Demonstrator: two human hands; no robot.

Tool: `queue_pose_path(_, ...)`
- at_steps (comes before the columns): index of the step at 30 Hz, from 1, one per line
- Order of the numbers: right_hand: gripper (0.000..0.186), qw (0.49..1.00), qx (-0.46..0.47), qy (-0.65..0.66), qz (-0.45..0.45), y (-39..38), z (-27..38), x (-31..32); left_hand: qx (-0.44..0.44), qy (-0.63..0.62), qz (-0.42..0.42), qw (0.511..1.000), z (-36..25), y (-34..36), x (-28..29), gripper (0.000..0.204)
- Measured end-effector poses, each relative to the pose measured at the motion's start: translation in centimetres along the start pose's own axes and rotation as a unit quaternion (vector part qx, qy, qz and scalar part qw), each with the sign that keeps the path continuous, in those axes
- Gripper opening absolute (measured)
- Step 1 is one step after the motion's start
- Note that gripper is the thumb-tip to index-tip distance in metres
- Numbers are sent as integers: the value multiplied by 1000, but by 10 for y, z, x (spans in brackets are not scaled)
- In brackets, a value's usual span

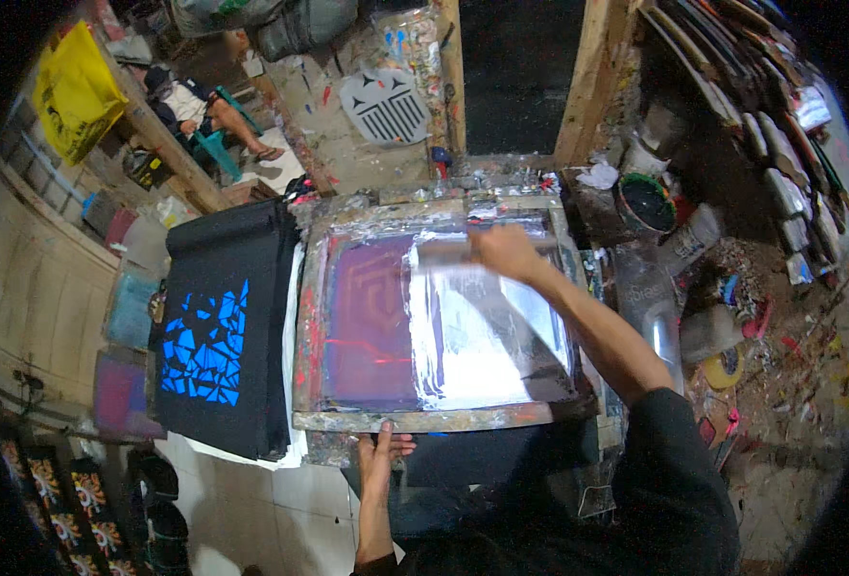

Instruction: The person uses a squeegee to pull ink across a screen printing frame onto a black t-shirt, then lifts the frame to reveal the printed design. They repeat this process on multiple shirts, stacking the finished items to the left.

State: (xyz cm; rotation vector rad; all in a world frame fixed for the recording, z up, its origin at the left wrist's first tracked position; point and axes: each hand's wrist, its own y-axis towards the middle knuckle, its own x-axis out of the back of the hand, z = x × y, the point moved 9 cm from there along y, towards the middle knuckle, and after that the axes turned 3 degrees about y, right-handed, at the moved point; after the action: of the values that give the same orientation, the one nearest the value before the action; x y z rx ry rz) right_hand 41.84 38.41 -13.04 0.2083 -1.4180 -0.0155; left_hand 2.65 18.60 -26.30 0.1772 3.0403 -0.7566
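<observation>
Your right hand (506,252) closed on blurred bar (443,253), near far side of wooden frame (434,420). Bar over frame's mesh (367,326), where purple part meets white coating (458,370). Your left hand (382,456) open, thumb at frame's near edge. Frame before you, right of black fabric stack (218,254).

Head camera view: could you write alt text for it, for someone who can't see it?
A person's right hand grips a blurred bar over a wood-framed screen, purple at left and mostly white at right, while the left hand touches its near edge. Black fabric with a blue shard print lies to the left; another person sits in the background.
</observation>
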Motion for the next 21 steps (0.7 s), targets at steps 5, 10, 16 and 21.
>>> queue_pose_path(5, 53, 1000, -7, -9, -8, -11, 3, -10, 31, 4, -13, 999, 12, 3, 2, 56)
queue_pose_path(10, 49, 999, 13, 11, -27, -123, 66, -9, 27, 5, -37, 999, 15, 1, 8, 50)
queue_pose_path(16, 38, 994, -8, 66, 85, -197, 124, 10, -23, -9, -93, 995, 6, -4, 4, 40)
queue_pose_path(21, 49, 997, -56, 26, -49, -215, 131, 69, -99, -25, -55, 993, -33, -25, -5, 36)
